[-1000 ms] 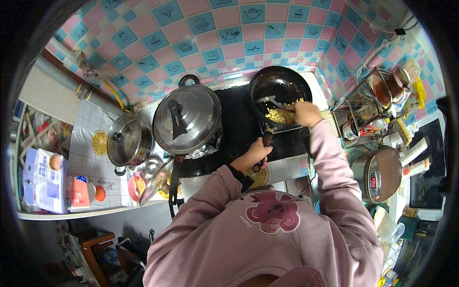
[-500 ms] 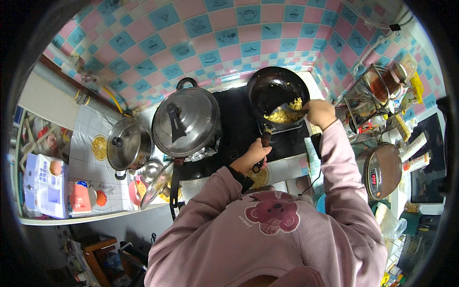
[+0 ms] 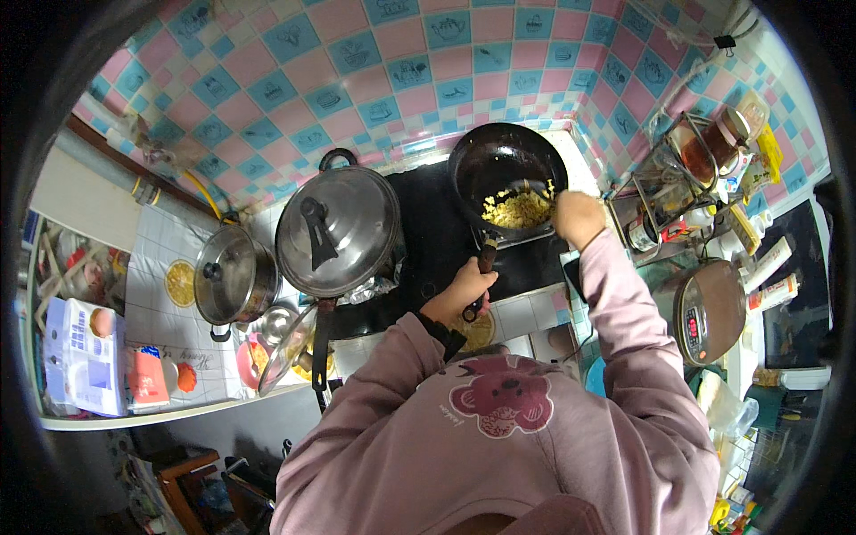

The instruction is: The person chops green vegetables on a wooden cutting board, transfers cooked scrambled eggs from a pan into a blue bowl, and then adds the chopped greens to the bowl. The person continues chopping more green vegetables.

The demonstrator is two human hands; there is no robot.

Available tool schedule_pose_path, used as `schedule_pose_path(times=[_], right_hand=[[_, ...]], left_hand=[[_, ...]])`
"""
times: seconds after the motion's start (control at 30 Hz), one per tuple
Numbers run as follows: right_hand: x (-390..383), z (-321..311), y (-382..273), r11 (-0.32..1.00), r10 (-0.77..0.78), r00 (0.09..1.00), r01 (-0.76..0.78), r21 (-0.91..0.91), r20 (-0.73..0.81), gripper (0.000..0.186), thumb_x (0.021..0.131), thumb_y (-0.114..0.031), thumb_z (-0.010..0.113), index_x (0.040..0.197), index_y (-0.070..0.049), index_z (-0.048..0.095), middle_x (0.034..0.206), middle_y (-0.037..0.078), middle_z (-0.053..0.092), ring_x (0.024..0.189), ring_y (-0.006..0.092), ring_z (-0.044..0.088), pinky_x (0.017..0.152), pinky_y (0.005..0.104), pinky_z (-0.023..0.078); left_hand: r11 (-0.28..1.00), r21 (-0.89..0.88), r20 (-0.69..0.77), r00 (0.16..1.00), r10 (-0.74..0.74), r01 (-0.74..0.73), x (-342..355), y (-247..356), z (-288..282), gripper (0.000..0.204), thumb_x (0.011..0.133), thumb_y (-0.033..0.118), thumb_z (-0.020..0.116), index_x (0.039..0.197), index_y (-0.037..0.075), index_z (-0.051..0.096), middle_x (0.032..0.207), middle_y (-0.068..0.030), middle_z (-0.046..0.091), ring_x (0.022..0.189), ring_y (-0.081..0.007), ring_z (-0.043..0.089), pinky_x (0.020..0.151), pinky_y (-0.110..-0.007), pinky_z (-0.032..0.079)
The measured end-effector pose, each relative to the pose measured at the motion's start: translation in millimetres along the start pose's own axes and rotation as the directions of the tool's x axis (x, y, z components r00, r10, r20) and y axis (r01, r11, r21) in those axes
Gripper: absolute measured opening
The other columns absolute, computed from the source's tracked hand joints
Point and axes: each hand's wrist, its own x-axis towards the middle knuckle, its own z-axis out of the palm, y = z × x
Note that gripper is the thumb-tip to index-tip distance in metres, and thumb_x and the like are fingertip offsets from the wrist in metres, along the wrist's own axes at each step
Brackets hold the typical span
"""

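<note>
Left fingers (image 3: 482, 282) curled tight, right fingers (image 3: 572, 214) clenched, farther forward

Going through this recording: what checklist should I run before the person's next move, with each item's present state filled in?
1. Left hand closed around the wok handle: ok.
2. Yellow food pieces inside the wok: ok.
3. Right hand curled by the wok's right rim: ok.
4. Right hand's hold on a tool: cannot tell; the hand hides it.
5. Domed lid covering the large pan at left: ok.
6. Flame under the wok: cannot tell; hidden.
</note>
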Motion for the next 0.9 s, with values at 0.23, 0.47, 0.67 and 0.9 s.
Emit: schedule_pose_path(times=[0.23, 0.47, 0.67, 0.9], right_hand=[[7, -7, -4, 0.990, 0.136, 0.990, -0.137, 0.019, 0.031, 0.022, 0.085, -0.012, 0.055, 0.093, -0.002, 0.073, 0.100, 0.021, 0.070, 0.093, 0.0346, 0.069, 0.080, 0.0412, 0.055], [-24, -29, 13, 0.999, 0.032, 0.999, -0.031, 0.033, -0.009, 0.021, 0.079, -0.016, 0.061, 0.087, 0.000, 0.072, 0.091, 0.022, 0.070, 0.088, 0.0362, 0.069, 0.077, 0.0432, 0.055], [-25, -12, 16, 0.985, 0.028, 0.995, -0.044, 0.168, 0.093, 0.025, 0.079, -0.017, 0.059, 0.089, 0.004, 0.070, 0.093, 0.027, 0.067, 0.090, 0.0410, 0.066, 0.080, 0.0455, 0.053], [-77, -3, 15, 0.899, 0.184, 0.953, -0.064, 0.432, -0.241, 0.028, 0.084, -0.016, 0.058, 0.108, -0.003, 0.067, 0.091, 0.024, 0.068, 0.091, 0.0372, 0.066, 0.082, 0.0442, 0.050]], left_hand=[[1.000, 0.026, 0.002, 1.000, -0.003, 0.003, -2, 3, -1, 0.044, 0.094, 0.023, 0.057, 0.124, 0.000, 0.035, 0.066, -0.0115, 0.054, 0.048, -0.0225, 0.059, 0.041, -0.037, 0.049], [0.997, -0.052, 0.096, 0.994, 0.057, -0.053, 5, -8, -7, 0.038, 0.092, 0.025, 0.060, 0.115, 0.002, 0.040, 0.071, -0.0104, 0.055, 0.053, -0.0213, 0.059, 0.044, -0.036, 0.050], [0.899, -0.427, 0.325, 0.944, 0.050, 0.100, 13, -13, -20, 0.039, 0.091, 0.032, 0.066, 0.113, 0.005, 0.050, 0.081, -0.0110, 0.061, 0.068, -0.0196, 0.063, 0.059, -0.034, 0.055], [0.692, -0.661, 0.538, 0.826, 0.167, 0.291, 30, -23, -19, 0.026, 0.097, 0.028, 0.058, 0.114, 0.008, 0.056, 0.078, -0.0034, 0.057, 0.061, -0.0088, 0.053, 0.056, -0.023, 0.047]])
